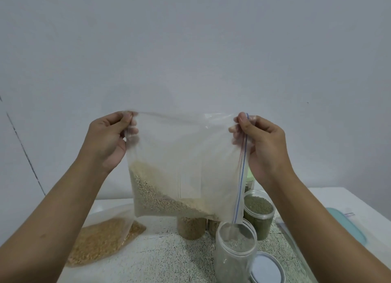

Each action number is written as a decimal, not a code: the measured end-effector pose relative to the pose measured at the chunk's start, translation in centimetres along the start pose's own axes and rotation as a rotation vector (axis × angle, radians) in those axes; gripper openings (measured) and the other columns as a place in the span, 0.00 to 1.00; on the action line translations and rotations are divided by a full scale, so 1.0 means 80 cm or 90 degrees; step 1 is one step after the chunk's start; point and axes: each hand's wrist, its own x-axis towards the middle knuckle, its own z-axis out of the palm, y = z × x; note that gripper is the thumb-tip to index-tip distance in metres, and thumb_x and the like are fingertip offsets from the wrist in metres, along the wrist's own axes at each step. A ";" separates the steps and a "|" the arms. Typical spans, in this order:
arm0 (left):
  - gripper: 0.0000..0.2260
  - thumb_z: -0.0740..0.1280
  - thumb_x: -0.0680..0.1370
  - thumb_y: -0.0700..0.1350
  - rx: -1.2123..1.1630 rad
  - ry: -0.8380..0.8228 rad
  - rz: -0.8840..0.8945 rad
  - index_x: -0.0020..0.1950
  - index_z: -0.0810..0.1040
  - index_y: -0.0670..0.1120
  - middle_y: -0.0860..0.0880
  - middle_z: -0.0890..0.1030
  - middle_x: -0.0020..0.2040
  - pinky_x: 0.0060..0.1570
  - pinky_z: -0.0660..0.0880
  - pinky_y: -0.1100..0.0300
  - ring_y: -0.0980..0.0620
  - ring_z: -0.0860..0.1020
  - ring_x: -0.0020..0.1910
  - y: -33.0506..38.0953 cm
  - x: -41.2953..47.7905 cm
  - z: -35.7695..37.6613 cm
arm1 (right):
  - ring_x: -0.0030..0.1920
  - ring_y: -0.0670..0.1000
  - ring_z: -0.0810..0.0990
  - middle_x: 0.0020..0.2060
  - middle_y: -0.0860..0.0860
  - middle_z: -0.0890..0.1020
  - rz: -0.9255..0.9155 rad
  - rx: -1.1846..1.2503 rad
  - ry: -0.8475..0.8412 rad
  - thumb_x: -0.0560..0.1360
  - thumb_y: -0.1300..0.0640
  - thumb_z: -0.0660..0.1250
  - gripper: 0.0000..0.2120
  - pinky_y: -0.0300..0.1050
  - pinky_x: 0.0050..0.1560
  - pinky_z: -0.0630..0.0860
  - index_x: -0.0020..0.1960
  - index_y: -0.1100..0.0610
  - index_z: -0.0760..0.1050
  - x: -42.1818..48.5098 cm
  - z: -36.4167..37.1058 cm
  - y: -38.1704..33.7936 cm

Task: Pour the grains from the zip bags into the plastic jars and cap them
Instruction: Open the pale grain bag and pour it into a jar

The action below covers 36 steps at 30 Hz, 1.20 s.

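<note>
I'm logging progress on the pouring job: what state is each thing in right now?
open jar: upright, uncapped.
held bag: partly full, lifted, lower corner over the open jar.
green-grain jar: full, uncapped.
flat bag: lying down, holds grains.
lid: off, beside the open jar.
left hand: pinches held bag's top corner.
right hand: pinches its zip-side corner.

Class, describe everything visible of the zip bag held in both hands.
The zip bag is clear plastic, held up sideways: its zip strip runs down the right edge. Pale grains slope along its bottom. The left hand pinches its top left corner, the right hand its top right. Its lower right corner hangs over the open jar.
</note>
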 end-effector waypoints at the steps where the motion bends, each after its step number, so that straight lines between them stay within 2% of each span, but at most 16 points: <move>1: 0.16 0.65 0.82 0.40 0.004 -0.004 0.001 0.38 0.88 0.48 0.52 0.80 0.35 0.32 0.77 0.63 0.57 0.77 0.31 0.000 -0.001 0.001 | 0.38 0.51 0.81 0.38 0.52 0.82 0.002 0.006 0.005 0.78 0.63 0.70 0.06 0.42 0.40 0.75 0.42 0.62 0.80 -0.003 -0.003 0.001; 5: 0.16 0.66 0.82 0.40 0.012 0.003 -0.002 0.38 0.88 0.49 0.52 0.80 0.35 0.35 0.76 0.61 0.56 0.77 0.32 -0.001 -0.001 0.004 | 0.38 0.52 0.82 0.39 0.53 0.82 -0.008 0.020 -0.002 0.78 0.64 0.70 0.06 0.42 0.39 0.75 0.42 0.63 0.80 -0.011 -0.005 -0.001; 11: 0.17 0.66 0.82 0.40 0.014 -0.007 -0.008 0.37 0.88 0.49 0.53 0.80 0.34 0.34 0.77 0.63 0.57 0.77 0.31 0.005 -0.005 0.014 | 0.37 0.52 0.82 0.39 0.54 0.81 -0.012 0.040 -0.007 0.77 0.65 0.69 0.06 0.41 0.39 0.76 0.42 0.64 0.81 -0.018 -0.009 -0.007; 15: 0.18 0.66 0.82 0.40 0.026 -0.019 -0.011 0.35 0.88 0.50 0.53 0.80 0.33 0.34 0.78 0.64 0.58 0.77 0.30 0.011 -0.006 0.022 | 0.38 0.51 0.81 0.39 0.52 0.81 0.008 0.070 -0.015 0.78 0.65 0.69 0.11 0.41 0.41 0.76 0.37 0.59 0.82 -0.025 -0.017 -0.007; 19: 0.17 0.66 0.81 0.40 0.031 -0.035 -0.012 0.36 0.88 0.49 0.52 0.80 0.34 0.34 0.78 0.64 0.58 0.77 0.30 0.012 -0.009 0.026 | 0.38 0.50 0.81 0.40 0.52 0.82 0.033 0.102 -0.003 0.78 0.65 0.68 0.07 0.40 0.41 0.78 0.41 0.63 0.79 -0.031 -0.024 -0.005; 36: 0.16 0.65 0.82 0.40 0.050 -0.054 0.000 0.38 0.87 0.47 0.52 0.79 0.34 0.33 0.76 0.64 0.57 0.76 0.31 0.021 -0.014 0.038 | 0.38 0.49 0.81 0.41 0.53 0.81 0.050 0.114 0.001 0.78 0.64 0.68 0.05 0.39 0.41 0.78 0.45 0.64 0.78 -0.038 -0.032 -0.007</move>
